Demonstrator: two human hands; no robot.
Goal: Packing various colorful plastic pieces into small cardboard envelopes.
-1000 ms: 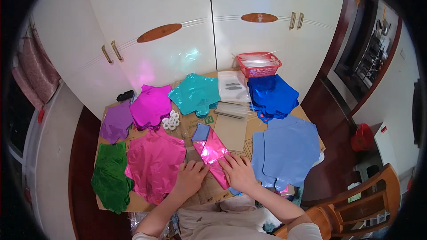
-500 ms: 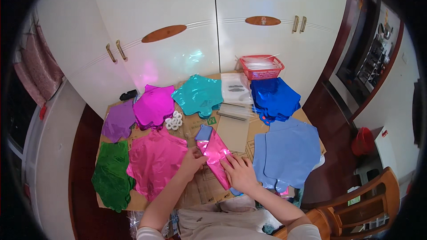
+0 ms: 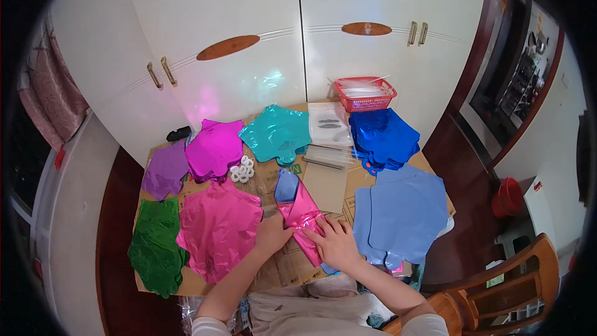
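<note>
The left hand (image 3: pixel 270 233) has moved in over the left edge of the folded pink foil sheet (image 3: pixel 303 202), baring more blue foil (image 3: pixel 286 186) at its far end; the folding looks unfinished. Whether its fingers grip is unclear. The right hand (image 3: pixel 339 242) presses the sheet mid-counter, fingers slightly apart.

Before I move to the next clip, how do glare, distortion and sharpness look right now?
Head view: glints on the folded pink foil and teal foil; head view: teal and pink light patches on the cabinet; head view: fisheye bending toward the rim, with black corners; head view: foil outlines fairly sharp, no obvious motion blur.
</note>
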